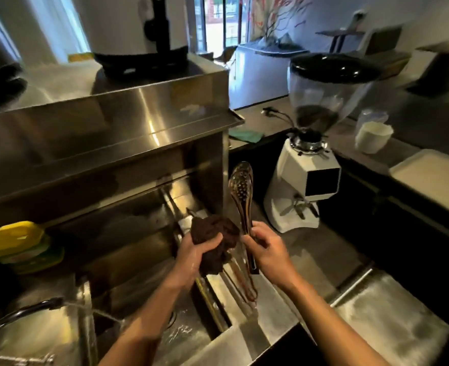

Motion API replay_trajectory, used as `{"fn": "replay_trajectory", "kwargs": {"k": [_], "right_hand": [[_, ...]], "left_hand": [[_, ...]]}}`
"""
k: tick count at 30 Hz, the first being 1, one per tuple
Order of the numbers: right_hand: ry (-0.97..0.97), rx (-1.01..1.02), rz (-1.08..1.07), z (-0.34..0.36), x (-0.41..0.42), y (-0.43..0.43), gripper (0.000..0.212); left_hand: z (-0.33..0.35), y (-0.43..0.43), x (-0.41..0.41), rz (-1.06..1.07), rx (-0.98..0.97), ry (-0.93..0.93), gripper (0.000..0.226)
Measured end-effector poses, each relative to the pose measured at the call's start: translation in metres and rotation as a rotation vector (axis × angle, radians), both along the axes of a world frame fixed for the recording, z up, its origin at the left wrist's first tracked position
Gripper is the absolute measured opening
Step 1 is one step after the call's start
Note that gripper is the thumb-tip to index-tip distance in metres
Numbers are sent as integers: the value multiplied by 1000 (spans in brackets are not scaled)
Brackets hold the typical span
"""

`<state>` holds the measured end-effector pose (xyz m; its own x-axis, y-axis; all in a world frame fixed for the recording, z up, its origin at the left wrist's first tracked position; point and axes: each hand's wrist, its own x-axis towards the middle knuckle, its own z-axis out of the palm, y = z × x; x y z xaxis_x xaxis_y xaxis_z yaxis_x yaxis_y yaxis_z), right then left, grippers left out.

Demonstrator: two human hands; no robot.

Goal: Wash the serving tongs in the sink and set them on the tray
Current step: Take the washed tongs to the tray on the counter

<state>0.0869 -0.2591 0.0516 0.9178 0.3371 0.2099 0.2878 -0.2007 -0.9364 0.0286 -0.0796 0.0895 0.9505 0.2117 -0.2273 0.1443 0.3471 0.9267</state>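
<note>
Dark brown sponge (214, 240); perforated clear-brown tongs (242, 196).

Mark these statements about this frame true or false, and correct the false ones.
1. The right hand holds the serving tongs with their perforated ends pointing up. True.
2. The left hand is empty. False: it grips a dark scrubbing pad.
3. The tongs already lie on the tray. False: the white tray sits on the counter at the right, apart from the tongs, which are held over the sink edge.
4. A white coffee grinder stands to the right of the tongs. True.
5. The tap is off. False: water streams from the faucet at lower left.
</note>
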Motion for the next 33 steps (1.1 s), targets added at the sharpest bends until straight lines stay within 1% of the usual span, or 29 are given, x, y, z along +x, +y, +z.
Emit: {"fn": "replay_trajectory", "kwargs": {"k": [1, 3, 5, 7, 10, 12, 15, 19, 22, 25, 30, 33], "right_hand": [[10, 9, -25, 4, 1, -19, 18], [2, 23, -86, 10, 3, -55, 22], [-38, 21, -172, 18, 0, -98, 22], [-44, 17, -235, 20, 0, -130, 22], [-30, 32, -347, 27, -6, -194, 12], [-14, 19, -434, 32, -14, -232, 13], [20, 20, -535, 38, -32, -282, 12], [20, 12, -674, 40, -57, -344, 10], [45, 29, -773, 43, -73, -384, 10], [44, -2, -843, 46, -84, -414, 9], [53, -122, -963, 53, -90, -464, 15], [49, -206, -1025, 64, -86, -487, 31]], "left_hand": [[2, -17, 6, -15, -1, -10, 35], [8, -52, 17, -51, -8, -19, 28], [13, -94, 27, -130, -22, -22, 22], [15, -122, 35, -159, -27, -32, 21], [23, -183, 48, -274, -10, -73, 22], [27, -221, 51, -350, -8, -78, 18], [27, -272, 52, -440, -23, -65, 20], [24, -334, 53, -597, 51, -91, 27], [27, -380, 53, -668, 54, -88, 30], [32, -417, 56, -716, 52, -88, 32], [42, -472, 65, -777, 50, -99, 36], [46, -495, 71, -791, 62, -108, 35]]}}
